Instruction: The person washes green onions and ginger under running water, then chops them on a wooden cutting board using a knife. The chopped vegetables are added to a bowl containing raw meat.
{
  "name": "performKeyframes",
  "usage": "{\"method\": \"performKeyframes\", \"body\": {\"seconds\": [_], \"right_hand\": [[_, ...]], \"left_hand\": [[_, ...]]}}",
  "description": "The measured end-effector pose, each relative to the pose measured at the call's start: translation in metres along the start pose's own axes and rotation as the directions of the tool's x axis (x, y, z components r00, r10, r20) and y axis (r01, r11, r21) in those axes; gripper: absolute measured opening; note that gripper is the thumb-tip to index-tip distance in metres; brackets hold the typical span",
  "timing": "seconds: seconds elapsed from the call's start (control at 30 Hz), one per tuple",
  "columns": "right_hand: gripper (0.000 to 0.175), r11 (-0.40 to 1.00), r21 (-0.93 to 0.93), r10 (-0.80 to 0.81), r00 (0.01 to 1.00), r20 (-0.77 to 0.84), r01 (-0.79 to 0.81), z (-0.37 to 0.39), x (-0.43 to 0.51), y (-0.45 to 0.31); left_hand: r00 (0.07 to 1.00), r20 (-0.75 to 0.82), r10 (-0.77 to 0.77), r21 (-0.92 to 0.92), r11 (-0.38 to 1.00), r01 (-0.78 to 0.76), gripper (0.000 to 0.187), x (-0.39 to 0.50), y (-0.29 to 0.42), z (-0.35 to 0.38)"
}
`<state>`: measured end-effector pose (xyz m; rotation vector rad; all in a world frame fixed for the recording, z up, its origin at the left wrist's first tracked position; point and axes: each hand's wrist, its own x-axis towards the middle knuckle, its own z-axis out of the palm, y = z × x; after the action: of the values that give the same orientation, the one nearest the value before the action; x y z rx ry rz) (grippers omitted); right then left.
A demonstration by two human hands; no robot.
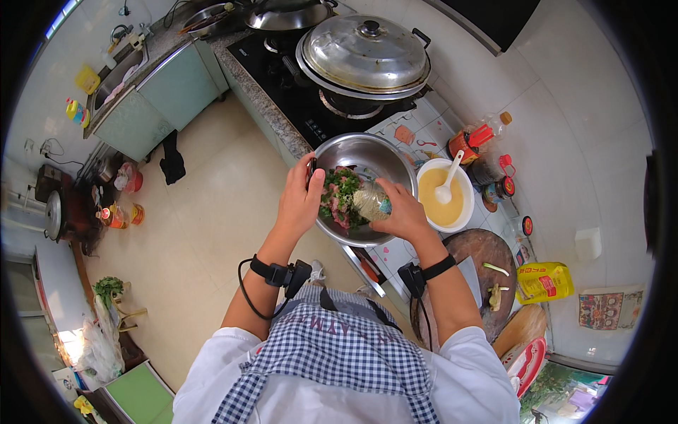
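Note:
A stainless steel bowl (365, 146) stands at the counter's edge before me, holding raw minced meat with chopped green herbs (341, 193). My left hand (301, 193) is at the bowl's left rim, thumb raised, with a dark, narrow object partly hidden behind its fingers. Inside the bowl, my right hand (400, 212) grips a clear jar of pale granules (371, 202), tilted with its mouth towards the meat. Right of the steel bowl, a white bowl (467, 212) holds yellow liquid and a white spoon (444, 192).
A large lidded pot (365, 58) sits on the black gas hob (312, 119). Several bottles and jars (479, 139) line the wall. A round chopping board (492, 249) with a cleaver blade (469, 275) and scallion pieces lies right. An open drawer (365, 270) is below the bowl.

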<state>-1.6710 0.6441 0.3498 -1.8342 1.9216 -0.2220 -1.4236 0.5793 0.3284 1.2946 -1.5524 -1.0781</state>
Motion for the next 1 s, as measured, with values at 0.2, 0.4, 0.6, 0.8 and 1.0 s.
{"method": "performKeyframes", "body": {"seconds": [0.2,0.4,0.6,0.8,1.0], "right_hand": [[0.099,0.99,0.122,-0.065,0.995,-0.081,0.075,0.002,0.006,-0.004],[0.097,0.989,0.142,-0.016,0.996,-0.086,0.028,0.003,0.013,-0.001],[0.099,0.981,0.194,0.022,0.992,-0.123,0.002,0.006,0.014,0.002],[0.099,0.993,0.106,0.052,0.996,-0.066,-0.045,-0.001,0.012,0.005],[0.099,0.988,0.144,0.067,0.997,-0.043,-0.06,0.0,0.004,0.012]], "left_hand": [[1.0,0.006,0.007,-0.004,1.0,-0.007,0.06,0.006,-0.001,0.004],[1.0,0.017,0.011,0.008,1.0,-0.011,0.061,0.009,-0.002,0.005],[1.0,0.028,-0.009,0.019,1.0,0.008,0.062,0.012,-0.006,0.007],[0.999,0.045,0.008,0.021,1.0,-0.009,0.062,0.014,-0.005,0.008],[0.999,0.049,0.001,0.017,1.0,-0.002,0.061,0.014,-0.006,0.009]]}}
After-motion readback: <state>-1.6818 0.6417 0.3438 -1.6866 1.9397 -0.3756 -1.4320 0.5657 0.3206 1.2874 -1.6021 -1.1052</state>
